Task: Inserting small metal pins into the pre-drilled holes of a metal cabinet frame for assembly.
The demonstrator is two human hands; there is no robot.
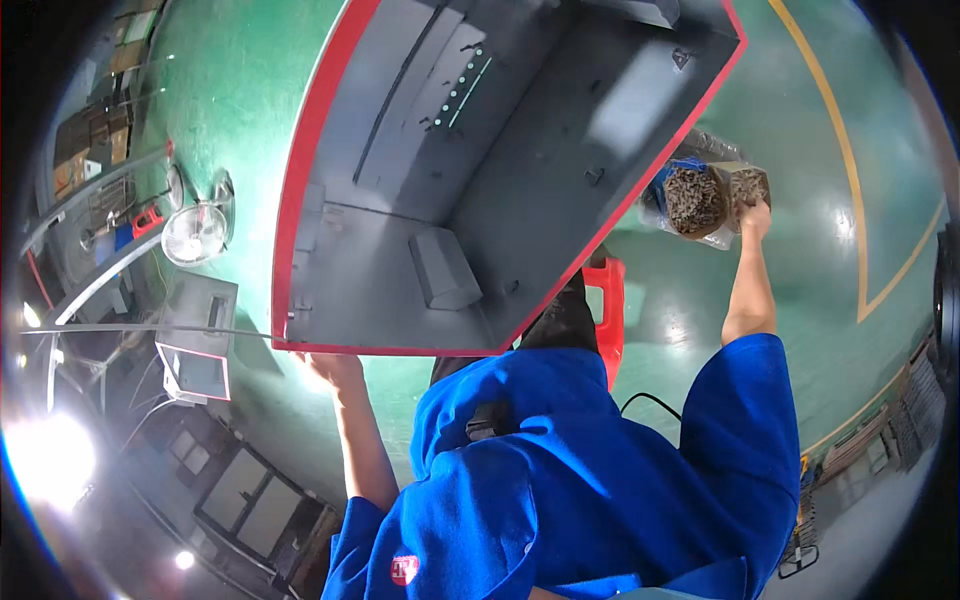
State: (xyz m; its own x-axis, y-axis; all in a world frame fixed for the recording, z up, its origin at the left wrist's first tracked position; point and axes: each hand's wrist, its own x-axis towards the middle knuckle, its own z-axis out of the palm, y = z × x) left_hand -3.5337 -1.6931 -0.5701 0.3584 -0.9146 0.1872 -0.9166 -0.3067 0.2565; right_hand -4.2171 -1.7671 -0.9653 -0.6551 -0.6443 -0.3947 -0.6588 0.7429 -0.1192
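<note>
Your left hand (335,370) is by the box (375,275), right hand (757,219) at small parts (746,186) — can't tell either grip's closure — red badge (404,570) lettered.

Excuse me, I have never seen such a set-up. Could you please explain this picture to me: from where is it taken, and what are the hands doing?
There is no robot here: a person in blue works with bare hands. The wide, rounded view comes from a camera worn on their head, looking down, so straight edges look bent. The left hand is at the near edge of a large, open grey box with a red rim; its fingers are partly hidden. The right hand reaches into a heap of small brownish pieces, beside a similar heap; whether it grips any is unclear. Below is the green floor, where a fan also stands.
</note>
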